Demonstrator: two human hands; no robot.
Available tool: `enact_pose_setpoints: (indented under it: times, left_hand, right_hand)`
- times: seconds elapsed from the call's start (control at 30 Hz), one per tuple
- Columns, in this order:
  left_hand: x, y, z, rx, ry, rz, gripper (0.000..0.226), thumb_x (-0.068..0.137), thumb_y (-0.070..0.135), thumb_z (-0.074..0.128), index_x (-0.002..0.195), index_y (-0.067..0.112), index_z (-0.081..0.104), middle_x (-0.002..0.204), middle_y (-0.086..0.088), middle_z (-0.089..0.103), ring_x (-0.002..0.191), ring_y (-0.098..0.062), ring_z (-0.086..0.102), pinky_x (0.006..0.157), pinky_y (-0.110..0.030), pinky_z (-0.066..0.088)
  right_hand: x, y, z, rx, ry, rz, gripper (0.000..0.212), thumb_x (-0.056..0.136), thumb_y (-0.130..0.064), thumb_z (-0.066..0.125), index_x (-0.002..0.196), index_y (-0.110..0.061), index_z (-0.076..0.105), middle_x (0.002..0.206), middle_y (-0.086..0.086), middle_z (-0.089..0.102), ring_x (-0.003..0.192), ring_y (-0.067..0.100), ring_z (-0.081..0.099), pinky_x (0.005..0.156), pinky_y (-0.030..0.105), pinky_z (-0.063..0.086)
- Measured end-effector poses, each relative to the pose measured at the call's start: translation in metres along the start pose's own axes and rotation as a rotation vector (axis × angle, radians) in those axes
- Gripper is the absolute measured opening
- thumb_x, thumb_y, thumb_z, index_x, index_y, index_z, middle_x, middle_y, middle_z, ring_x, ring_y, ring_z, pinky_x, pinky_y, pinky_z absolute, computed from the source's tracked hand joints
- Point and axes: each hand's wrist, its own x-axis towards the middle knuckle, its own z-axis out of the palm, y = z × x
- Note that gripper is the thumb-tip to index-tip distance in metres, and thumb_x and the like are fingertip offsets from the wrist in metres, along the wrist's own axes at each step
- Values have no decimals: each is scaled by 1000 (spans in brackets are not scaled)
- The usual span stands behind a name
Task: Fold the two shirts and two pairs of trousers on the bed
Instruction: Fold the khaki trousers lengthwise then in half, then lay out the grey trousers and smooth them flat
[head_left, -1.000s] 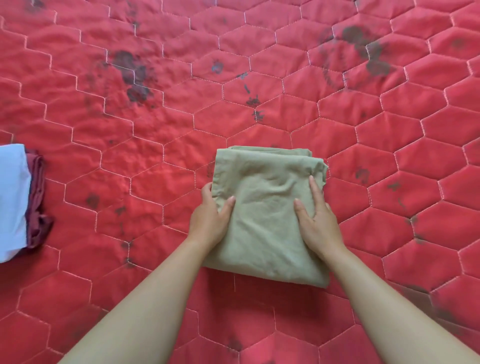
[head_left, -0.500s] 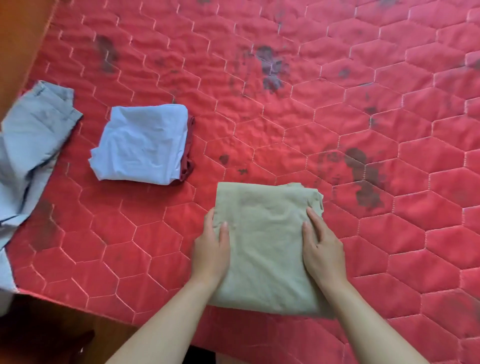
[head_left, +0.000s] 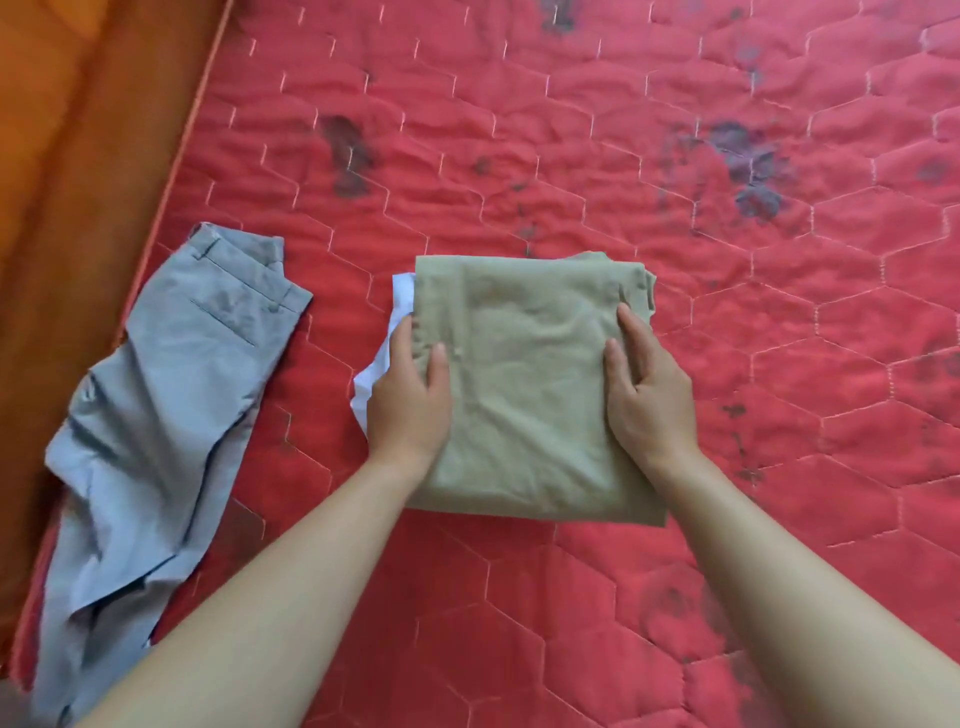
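Gripping anything, the left hand (head_left: 408, 395)?

Yes. It holds the left edge of the folded khaki trousers (head_left: 530, 395), thumb on top, fingers curled round the edge and hidden beneath.

And the right hand (head_left: 649, 395)?

It grips the right edge in much the same way. Thumb and forefinger lie on the cloth, and the other fingers wrap the side.

Where does that bundle sit?

Centre of the frame, on the bed (head_left: 779, 467). The bed's red cover is quilted in hexagons and marked with dark stains (head_left: 748, 161) toward the upper right and upper middle.

Is anything under it?

A folded white shirt (head_left: 402, 293) shows past its left edge, just beside the left hand. The khaki bundle lies over it. Whether it rests fully on the shirt or is lifted a little, I cannot tell.

What of the other pair?

The grey-blue trousers (head_left: 171, 395) lie unfolded at the left of the frame, along the bed's edge. The waistband is toward the top and the legs run crumpled down to the lower left corner. They are apart from the bundle and both hands.

Beyond the bed?

An orange-brown surface (head_left: 78, 130) fills the upper left corner.
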Motion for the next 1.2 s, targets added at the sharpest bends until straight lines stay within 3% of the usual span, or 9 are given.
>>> enact_pose_setpoints:
  times: [0.2, 0.3, 0.37, 0.47, 0.57, 0.7, 0.9, 1.03, 1.2]
  left_hand:
    - [53, -55, 10, 1, -42, -56, 51, 97, 32, 41, 143, 17, 28, 126, -9, 60, 112, -33, 56, 82, -30, 39]
    - [64, -75, 28, 220, -71, -94, 60, 95, 30, 45, 147, 14, 18, 138, -19, 41, 123, -39, 42, 100, -43, 34]
    - [67, -76, 38, 366, -37, 78, 61, 93, 31, 45, 147, 15, 21, 145, -18, 28, 131, -38, 27, 108, -45, 23]
    - [72, -74, 53, 439, -134, 376, 57, 89, 43, 32, 144, 28, 31, 147, -9, 33, 135, -30, 27, 108, -47, 24]
    - [73, -85, 71, 479, -195, 404, 55, 87, 46, 29, 140, 33, 38, 147, -5, 34, 136, -27, 28, 107, -49, 24]
    - [70, -103, 95, 483, -53, 463, 51, 84, 41, 41, 134, 29, 48, 140, -7, 45, 130, -27, 34, 101, -49, 31]
    - [66, -95, 76, 539, -200, 411, 56, 88, 48, 31, 141, 33, 35, 150, -3, 32, 138, -27, 26, 107, -50, 21]
    - [42, -101, 30, 601, -239, 337, 52, 90, 49, 38, 139, 33, 37, 143, 0, 38, 133, -23, 32, 104, -54, 22]
    - [-5, -133, -54, 636, -195, 230, 47, 87, 50, 40, 126, 26, 51, 119, 1, 56, 109, -25, 52, 95, -47, 34]
  right_hand:
    - [37, -6, 65, -126, -61, -31, 44, 96, -33, 43, 139, -36, 37, 118, 7, 56, 106, 21, 51, 82, 16, 28]
    - [41, 7, 87, -327, -131, 34, 50, 93, -35, 44, 140, -38, 29, 135, 10, 31, 118, 30, 39, 94, 34, 30]
    - [39, 8, 100, -555, -35, -61, 55, 90, -35, 48, 142, -35, 28, 149, 10, 18, 129, 30, 22, 100, 46, 25]
    - [42, 9, 119, -628, 13, -357, 56, 86, -30, 54, 140, -27, 39, 151, 8, 28, 136, 25, 17, 101, 41, 19]
    - [46, 30, 131, -652, -81, -333, 51, 89, -32, 52, 138, -34, 41, 153, 2, 28, 140, 23, 17, 105, 34, 10]
    - [49, 50, 141, -680, 3, -396, 50, 84, -33, 52, 134, -30, 48, 147, 6, 37, 135, 23, 19, 102, 35, 15]
    - [40, 33, 134, -721, -100, -364, 51, 89, -35, 50, 138, -24, 41, 152, 5, 27, 141, 28, 14, 108, 39, 6]
    - [4, -1, 134, -776, -214, -364, 50, 91, -41, 44, 134, -16, 44, 145, 5, 38, 137, 29, 26, 111, 47, 5]
    - [-58, -48, 151, -728, -405, -430, 45, 90, -40, 46, 126, -14, 51, 134, 6, 49, 122, 28, 43, 102, 40, 30]
